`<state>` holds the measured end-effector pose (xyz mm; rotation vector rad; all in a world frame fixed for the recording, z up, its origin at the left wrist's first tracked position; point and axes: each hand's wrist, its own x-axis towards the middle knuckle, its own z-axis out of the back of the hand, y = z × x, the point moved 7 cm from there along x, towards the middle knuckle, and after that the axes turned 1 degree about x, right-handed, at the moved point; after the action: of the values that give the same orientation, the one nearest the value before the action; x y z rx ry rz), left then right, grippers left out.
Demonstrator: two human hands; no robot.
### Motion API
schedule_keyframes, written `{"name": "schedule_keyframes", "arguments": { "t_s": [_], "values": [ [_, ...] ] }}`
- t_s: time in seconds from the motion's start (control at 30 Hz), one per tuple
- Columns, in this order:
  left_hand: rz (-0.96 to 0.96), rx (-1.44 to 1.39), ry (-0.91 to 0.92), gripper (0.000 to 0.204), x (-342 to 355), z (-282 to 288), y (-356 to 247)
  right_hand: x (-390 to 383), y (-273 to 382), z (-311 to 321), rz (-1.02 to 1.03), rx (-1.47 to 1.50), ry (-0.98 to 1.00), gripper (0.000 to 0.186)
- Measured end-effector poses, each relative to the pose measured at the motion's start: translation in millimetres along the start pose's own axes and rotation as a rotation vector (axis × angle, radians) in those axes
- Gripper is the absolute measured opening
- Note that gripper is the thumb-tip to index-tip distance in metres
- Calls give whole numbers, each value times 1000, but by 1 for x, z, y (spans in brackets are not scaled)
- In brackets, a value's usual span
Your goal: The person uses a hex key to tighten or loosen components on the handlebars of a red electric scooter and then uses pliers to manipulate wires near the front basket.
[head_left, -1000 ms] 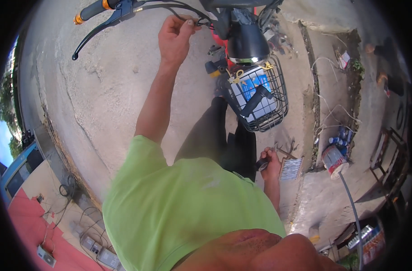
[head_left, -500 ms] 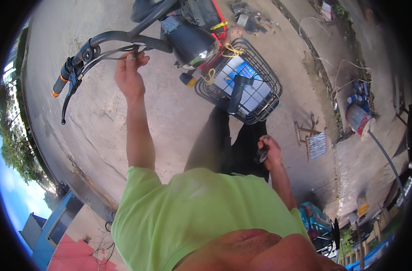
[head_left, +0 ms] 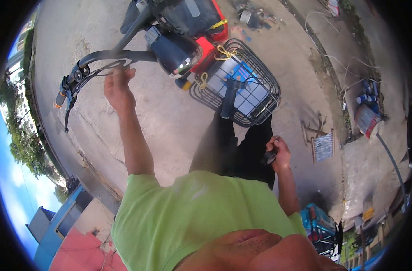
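My left hand [head_left: 119, 90] is closed at the black cables [head_left: 107, 68] below the curved handlebar [head_left: 106, 55], its fingers pinched on them, slightly blurred. The left grip [head_left: 60, 98] and brake lever [head_left: 68, 115] are to its left. Right of it are the black headlamp [head_left: 169, 50] and a wire basket [head_left: 274, 97] tied with yellow cord, holding a white-and-blue box [head_left: 255, 95] with a black cylindrical object [head_left: 228, 101] over it. Low at the right, beside my dark trousers, my right hand [head_left: 279, 153] is closed round a black tape roll [head_left: 269, 157]; anything else in it is unclear.
A small folding stool [head_left: 322, 147] stands on the concrete to the right, near a red-and-white bucket [head_left: 367, 119], blue containers [head_left: 367, 97] and loose wires. Small debris [head_left: 253, 18] lies beyond the bike. A pink-and-blue wall is at lower left, a turquoise vehicle [head_left: 316, 219] at lower right.
The handlebar, basket and my left hand have shifted leftward in view, the bike now showing more at an angle; my left hand sits lower. My right hand still holds the tape.
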<state>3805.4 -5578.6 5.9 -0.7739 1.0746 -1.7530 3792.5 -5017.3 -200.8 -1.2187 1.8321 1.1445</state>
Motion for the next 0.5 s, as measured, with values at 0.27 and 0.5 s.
{"name": "schedule_keyframes", "arguments": {
  "t_s": [0.27, 0.5],
  "values": [
    [66, -140, 20, 24, 2, -21, 21, 46, 139, -70, 181, -386, 97, 41],
    [-46, -142, 94, 23, 17, -15, 48, 170, 274, -187, 449, -871, 231, 42]
  ]
}}
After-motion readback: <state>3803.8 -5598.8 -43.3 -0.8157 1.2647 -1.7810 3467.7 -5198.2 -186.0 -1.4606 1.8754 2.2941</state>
